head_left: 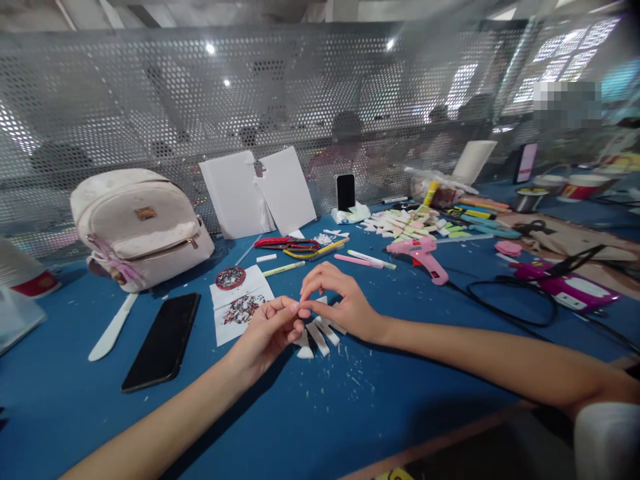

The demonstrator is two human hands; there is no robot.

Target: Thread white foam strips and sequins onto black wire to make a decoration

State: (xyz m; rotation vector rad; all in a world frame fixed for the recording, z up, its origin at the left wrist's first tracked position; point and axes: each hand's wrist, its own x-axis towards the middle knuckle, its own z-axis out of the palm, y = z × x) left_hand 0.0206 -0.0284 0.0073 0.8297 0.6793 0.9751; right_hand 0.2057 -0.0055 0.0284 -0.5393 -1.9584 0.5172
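My left hand [274, 328] and my right hand [347, 303] meet fingertip to fingertip above the blue table [395, 393]. Both are pinched closed, and whatever sits between the tips is too small to make out. Under my right hand lie several white strips [319, 338], partly hidden by it. Beside my left hand is a white paper [221, 327] bearing a scatter of small multicoloured beads or gems [244, 309]. A round red-rimmed dish [231, 278] of similar bits rests on the paper's upper corner.
A pink glue gun [420, 258] lies right, its black cable trailing. Red-handled scissors [290, 247], highlighter-like sticks [367, 260] and a pile of pale pieces [407, 223] lie behind my hands. Left are a black phone [163, 341], a white plastic knife [113, 330] and a white backpack [143, 227].
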